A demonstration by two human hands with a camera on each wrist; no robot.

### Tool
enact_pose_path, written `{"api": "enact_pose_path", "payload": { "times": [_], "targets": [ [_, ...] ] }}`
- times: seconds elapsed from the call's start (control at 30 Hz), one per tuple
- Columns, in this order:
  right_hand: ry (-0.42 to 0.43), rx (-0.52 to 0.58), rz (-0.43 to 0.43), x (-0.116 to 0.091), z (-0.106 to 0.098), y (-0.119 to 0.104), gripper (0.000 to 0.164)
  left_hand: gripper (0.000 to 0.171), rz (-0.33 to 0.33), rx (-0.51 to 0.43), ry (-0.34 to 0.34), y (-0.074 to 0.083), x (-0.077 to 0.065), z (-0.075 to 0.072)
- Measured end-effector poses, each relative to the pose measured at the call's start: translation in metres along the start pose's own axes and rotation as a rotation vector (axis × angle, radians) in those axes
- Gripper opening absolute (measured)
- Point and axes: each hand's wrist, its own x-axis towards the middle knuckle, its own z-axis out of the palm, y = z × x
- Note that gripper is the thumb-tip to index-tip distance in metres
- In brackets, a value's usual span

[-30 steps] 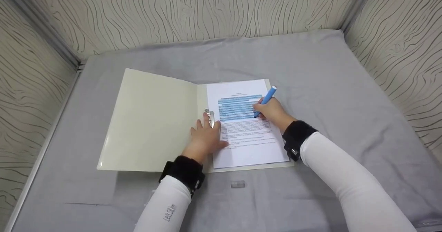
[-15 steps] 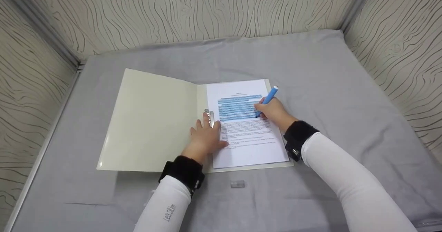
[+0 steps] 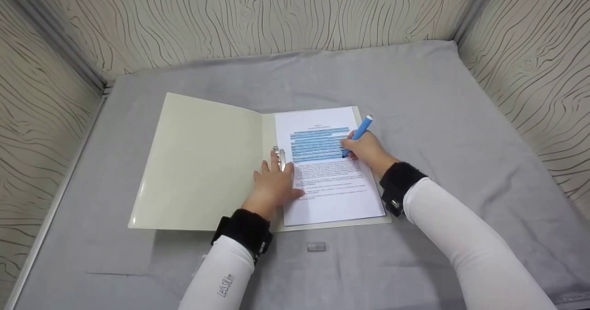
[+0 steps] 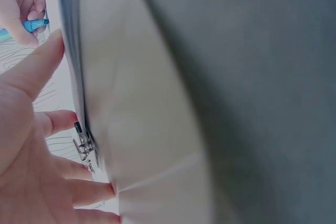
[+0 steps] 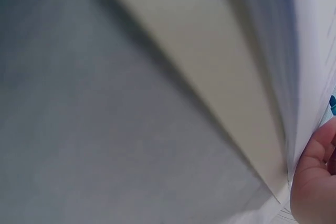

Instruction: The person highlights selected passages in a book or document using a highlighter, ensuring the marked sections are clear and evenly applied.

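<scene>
In the head view my right hand (image 3: 366, 149) pinches a blue highlighter (image 3: 362, 127), tilted with its tip down on the printed page (image 3: 334, 208). Rows of blue highlighting cover the upper lines of text, and the tip is at the lowest blue row near its right end. My left hand (image 3: 272, 185) lies with spread fingers over the page's left edge and the metal clip (image 3: 281, 157) of the cream folder (image 3: 207, 162). In the left wrist view its fingertips touch the paper and folder. The right wrist view shows only part of the right hand (image 5: 315, 177).
The folder lies spread on a grey cloth-covered table (image 3: 415, 84), its left cover slightly raised. A small clear grey block (image 3: 316, 246) sits on the cloth in front of the folder. Wood-patterned panels (image 3: 295, 14) stand behind and at both sides.
My right hand has slid slightly to the right with the highlighter, and the lowest blue row reaches a little farther right. The left hand has stayed in place.
</scene>
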Motion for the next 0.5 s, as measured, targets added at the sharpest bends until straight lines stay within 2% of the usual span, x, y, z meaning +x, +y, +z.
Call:
{"api": "enact_pose_path", "payload": {
  "times": [0.37,0.5],
  "targets": [
    [0.005,-0.009,-0.017,-0.0009,-0.0026,0.0015,0.020,0.082,0.003,0.013,0.015,0.0008,0.0014,0.0015],
    [0.000,-0.009,0.004,0.0002,-0.0036,0.0019,0.020,0.082,-0.002,0.009,0.013,0.0013,0.0001,0.0010]
  ]
}}
